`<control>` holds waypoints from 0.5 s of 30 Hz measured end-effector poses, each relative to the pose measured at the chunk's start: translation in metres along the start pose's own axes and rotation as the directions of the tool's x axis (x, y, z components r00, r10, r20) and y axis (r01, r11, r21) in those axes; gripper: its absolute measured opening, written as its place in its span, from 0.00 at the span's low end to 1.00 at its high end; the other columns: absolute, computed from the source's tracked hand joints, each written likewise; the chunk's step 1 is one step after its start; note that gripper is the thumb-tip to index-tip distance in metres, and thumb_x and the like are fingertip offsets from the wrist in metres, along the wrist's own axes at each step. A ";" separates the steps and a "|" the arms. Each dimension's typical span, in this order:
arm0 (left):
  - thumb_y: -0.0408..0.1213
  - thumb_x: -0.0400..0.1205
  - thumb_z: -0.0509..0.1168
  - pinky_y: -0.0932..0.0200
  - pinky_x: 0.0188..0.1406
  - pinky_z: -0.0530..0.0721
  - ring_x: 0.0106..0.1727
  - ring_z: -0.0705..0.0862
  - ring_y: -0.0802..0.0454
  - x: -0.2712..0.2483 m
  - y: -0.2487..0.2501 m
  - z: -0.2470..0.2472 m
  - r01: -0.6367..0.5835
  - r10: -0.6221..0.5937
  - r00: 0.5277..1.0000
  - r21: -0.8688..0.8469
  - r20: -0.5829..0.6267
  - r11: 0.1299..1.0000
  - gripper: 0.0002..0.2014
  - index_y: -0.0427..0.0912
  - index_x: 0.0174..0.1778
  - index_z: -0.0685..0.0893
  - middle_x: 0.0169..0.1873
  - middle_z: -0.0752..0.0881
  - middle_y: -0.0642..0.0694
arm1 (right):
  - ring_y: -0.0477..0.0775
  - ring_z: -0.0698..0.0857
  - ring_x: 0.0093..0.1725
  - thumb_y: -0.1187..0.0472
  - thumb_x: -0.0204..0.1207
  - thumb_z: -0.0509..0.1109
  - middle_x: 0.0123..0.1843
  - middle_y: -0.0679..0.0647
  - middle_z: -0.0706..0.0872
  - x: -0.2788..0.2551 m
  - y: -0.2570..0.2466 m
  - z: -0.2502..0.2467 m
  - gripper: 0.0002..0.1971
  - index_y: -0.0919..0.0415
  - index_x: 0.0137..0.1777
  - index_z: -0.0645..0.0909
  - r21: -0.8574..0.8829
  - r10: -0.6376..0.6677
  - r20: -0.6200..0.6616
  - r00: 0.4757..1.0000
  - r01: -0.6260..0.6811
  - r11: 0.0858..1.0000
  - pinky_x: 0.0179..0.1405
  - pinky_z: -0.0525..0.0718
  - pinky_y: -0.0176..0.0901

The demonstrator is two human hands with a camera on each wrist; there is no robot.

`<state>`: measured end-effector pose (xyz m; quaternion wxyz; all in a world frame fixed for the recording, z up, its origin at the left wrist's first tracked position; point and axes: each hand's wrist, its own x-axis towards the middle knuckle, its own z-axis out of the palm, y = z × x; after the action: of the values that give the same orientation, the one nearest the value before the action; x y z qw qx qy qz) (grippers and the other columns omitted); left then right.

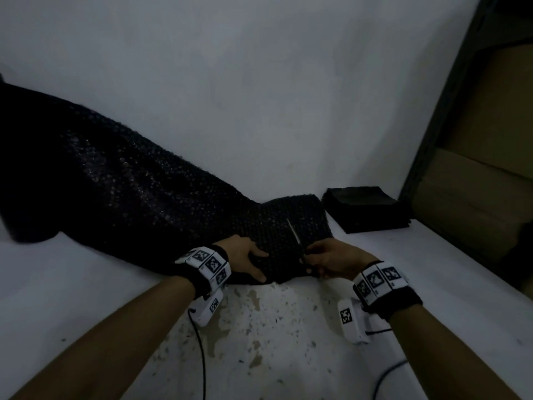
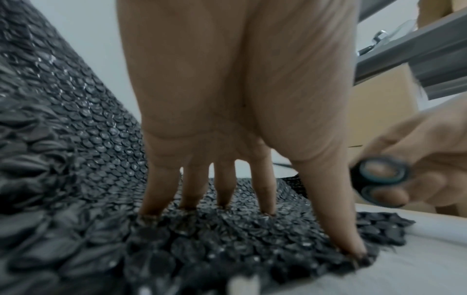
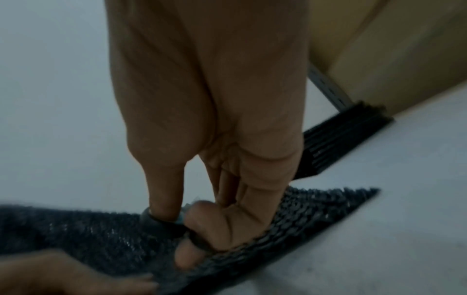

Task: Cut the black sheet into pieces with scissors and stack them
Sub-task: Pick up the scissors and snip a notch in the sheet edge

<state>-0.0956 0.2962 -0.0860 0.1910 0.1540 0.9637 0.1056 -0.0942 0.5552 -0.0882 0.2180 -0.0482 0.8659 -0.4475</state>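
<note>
My right hand (image 1: pixel 331 259) has its grip curled tight on the scissors (image 1: pixel 297 241), thumb and finger through the two rings. The blades point far and a bit left, over the sheet (image 1: pixel 121 180). My left hand (image 1: pixel 245 259) is flat on the sheet, fingers straight, pressing it to the worktop (image 1: pixel 403 255). It holds nothing.

The sheet is long and bumpy. It runs from far left down to the near middle, right under both hands. The short end sticks out to the right of the blades. That end is the bit I think I will cut off next, so my cut should go across the sheet, away from me.

The stack (image 1: pixel 366 209) sits just right of the sheet, nearer my right hand.
</note>
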 end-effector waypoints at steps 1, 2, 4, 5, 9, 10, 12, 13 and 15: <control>0.65 0.72 0.74 0.57 0.82 0.62 0.83 0.63 0.47 -0.002 0.000 0.001 -0.009 0.009 1.000 0.006 0.002 1.000 0.40 0.62 0.81 0.71 0.85 0.62 0.51 | 0.46 0.81 0.29 0.54 0.83 0.71 0.40 0.57 0.89 0.003 0.001 0.000 0.15 0.68 0.53 0.88 -0.069 0.022 -0.017 1.000 -0.023 0.997 0.30 0.80 0.38; 0.65 0.72 0.74 0.56 0.83 0.60 0.84 0.61 0.47 -0.003 -0.001 0.001 -0.015 0.015 1.000 0.012 0.006 1.000 0.40 0.62 0.81 0.71 0.86 0.60 0.51 | 0.47 0.82 0.30 0.53 0.83 0.71 0.40 0.57 0.90 0.005 0.002 0.000 0.16 0.68 0.54 0.88 -0.128 0.051 -0.027 0.998 -0.054 0.990 0.31 0.82 0.39; 0.65 0.72 0.74 0.55 0.83 0.59 0.85 0.59 0.47 -0.005 -0.002 0.003 -0.016 0.016 1.000 0.022 0.016 1.000 0.40 0.63 0.81 0.70 0.86 0.58 0.51 | 0.51 0.87 0.35 0.51 0.82 0.72 0.41 0.58 0.91 0.007 0.003 0.000 0.17 0.68 0.55 0.87 -0.219 0.109 -0.036 0.993 -0.115 0.969 0.35 0.86 0.42; 0.65 0.72 0.74 0.54 0.83 0.58 0.85 0.59 0.46 -0.005 -0.001 0.003 -0.016 0.016 1.000 0.031 0.022 0.999 0.41 0.64 0.81 0.69 0.87 0.57 0.51 | 0.53 0.88 0.38 0.51 0.82 0.72 0.42 0.58 0.92 0.007 0.004 -0.001 0.17 0.68 0.57 0.87 -0.245 0.129 -0.037 0.991 -0.134 0.960 0.39 0.87 0.45; 0.66 0.70 0.75 0.52 0.83 0.60 0.85 0.58 0.45 -0.006 0.000 0.002 -0.020 0.015 0.998 0.064 0.064 0.998 0.44 0.65 0.82 0.66 0.87 0.53 0.53 | 0.51 0.88 0.39 0.54 0.83 0.71 0.45 0.57 0.91 0.002 0.000 -0.004 0.15 0.63 0.63 0.85 -0.316 0.158 -0.033 0.987 -0.160 0.935 0.41 0.88 0.44; 0.67 0.70 0.75 0.53 0.83 0.60 0.86 0.57 0.45 -0.006 0.000 0.002 -0.022 0.017 0.997 0.066 0.070 0.998 0.45 0.66 0.83 0.65 0.87 0.52 0.53 | 0.52 0.88 0.39 0.55 0.83 0.71 0.45 0.57 0.91 0.002 -0.001 -0.005 0.15 0.63 0.64 0.85 -0.319 0.161 -0.040 0.986 -0.166 0.933 0.40 0.88 0.44; 0.67 0.68 0.76 0.53 0.84 0.59 0.86 0.56 0.46 -0.006 0.000 0.002 -0.024 0.020 0.997 0.059 0.072 0.998 0.47 0.66 0.83 0.65 0.87 0.51 0.54 | 0.53 0.86 0.38 0.56 0.83 0.71 0.47 0.61 0.90 0.002 0.000 -0.009 0.16 0.63 0.66 0.85 -0.312 0.160 -0.061 0.985 -0.171 0.934 0.34 0.87 0.41; 0.66 0.67 0.77 0.53 0.84 0.58 0.86 0.56 0.46 -0.006 0.001 0.003 -0.027 0.023 0.997 0.052 0.068 0.998 0.47 0.66 0.83 0.65 0.87 0.51 0.54 | 0.54 0.86 0.37 0.56 0.83 0.72 0.48 0.62 0.90 0.002 0.001 -0.012 0.16 0.63 0.67 0.85 -0.314 0.157 -0.068 0.985 -0.171 0.934 0.32 0.86 0.40; 0.64 0.67 0.78 0.55 0.84 0.57 0.86 0.56 0.47 -0.006 0.002 0.004 -0.045 0.044 0.998 0.022 0.051 0.999 0.46 0.67 0.82 0.67 0.87 0.54 0.53 | 0.53 0.85 0.37 0.56 0.83 0.71 0.48 0.61 0.90 0.002 0.003 -0.015 0.17 0.61 0.68 0.85 -0.332 0.160 -0.080 0.984 -0.177 0.927 0.31 0.86 0.39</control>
<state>-0.0878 0.2968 -0.0870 0.2112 0.1803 0.9560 0.0949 -0.1017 0.5675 -0.0842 0.2218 0.0014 0.9360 -0.2733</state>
